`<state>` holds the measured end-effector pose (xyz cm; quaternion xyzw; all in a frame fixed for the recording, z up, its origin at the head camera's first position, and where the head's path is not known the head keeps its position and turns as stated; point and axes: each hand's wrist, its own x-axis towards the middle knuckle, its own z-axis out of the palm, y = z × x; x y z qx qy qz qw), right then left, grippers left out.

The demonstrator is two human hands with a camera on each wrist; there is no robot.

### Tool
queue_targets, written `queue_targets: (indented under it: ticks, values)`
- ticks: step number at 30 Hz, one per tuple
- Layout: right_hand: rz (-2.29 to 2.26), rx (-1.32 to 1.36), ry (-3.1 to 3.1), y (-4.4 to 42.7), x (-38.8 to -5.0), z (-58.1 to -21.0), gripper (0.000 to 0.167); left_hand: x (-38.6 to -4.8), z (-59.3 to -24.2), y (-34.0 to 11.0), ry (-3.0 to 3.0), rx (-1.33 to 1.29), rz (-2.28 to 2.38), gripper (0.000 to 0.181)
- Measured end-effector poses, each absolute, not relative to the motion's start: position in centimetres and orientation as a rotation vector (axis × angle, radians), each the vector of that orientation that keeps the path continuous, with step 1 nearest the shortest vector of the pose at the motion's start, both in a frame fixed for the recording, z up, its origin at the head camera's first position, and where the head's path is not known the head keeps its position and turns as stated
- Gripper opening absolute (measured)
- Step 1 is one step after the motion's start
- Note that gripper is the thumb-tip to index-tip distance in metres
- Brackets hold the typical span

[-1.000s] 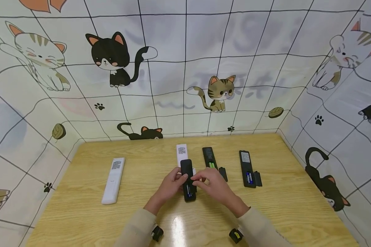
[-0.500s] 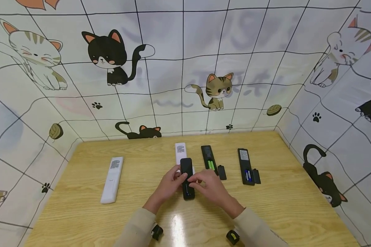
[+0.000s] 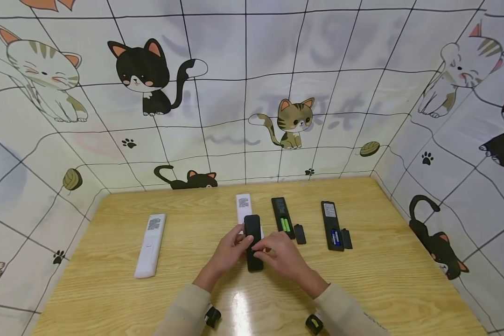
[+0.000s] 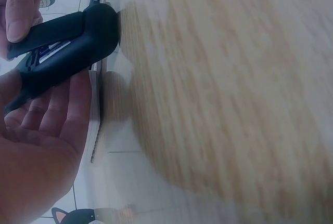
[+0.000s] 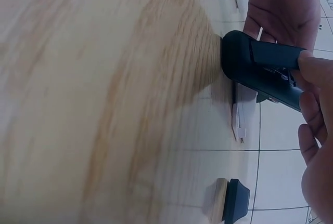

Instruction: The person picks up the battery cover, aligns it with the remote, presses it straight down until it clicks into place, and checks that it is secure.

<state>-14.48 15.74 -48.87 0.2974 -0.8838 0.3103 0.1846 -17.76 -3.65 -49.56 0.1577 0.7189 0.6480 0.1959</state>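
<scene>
My left hand [image 3: 230, 251] grips a black remote control [image 3: 252, 225] over the table, fingers beneath it and thumb on its side. With thumb and fingertips, my right hand [image 3: 282, 255] pinches the black battery cover [image 5: 278, 55] on the remote's back. One end of this cover meets the remote's rounded end; the end at my fingers is raised. Through the gap in the left wrist view, a battery [image 4: 53, 50] shows inside the compartment. Just behind the held remote lies a white remote [image 3: 243, 206], partly hidden by it and the hands.
Another white remote [image 3: 150, 246] lies at left. Behind my right hand is a black remote [image 3: 279, 208] with green batteries, its cover [image 3: 300, 234] beside it. Farther right, a black remote [image 3: 331, 223] holds blue batteries, with its cover [image 3: 346, 239] alongside. Cat-print cloth [image 3: 218, 107] walls surround the table.
My right hand has shifted slightly left and brought the cover over the held remote's compartment. The batteries visible there a second ago are now hidden in the head view.
</scene>
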Motion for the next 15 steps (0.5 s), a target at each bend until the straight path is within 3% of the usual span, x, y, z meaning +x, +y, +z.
queue_targets:
  ticks: [15]
  values:
    - [0.810,0.813,-2.454,15.59,-14.31,-49.19,0.011,-17.61,-49.45,-3.69,2.035,0.429,1.801,0.039]
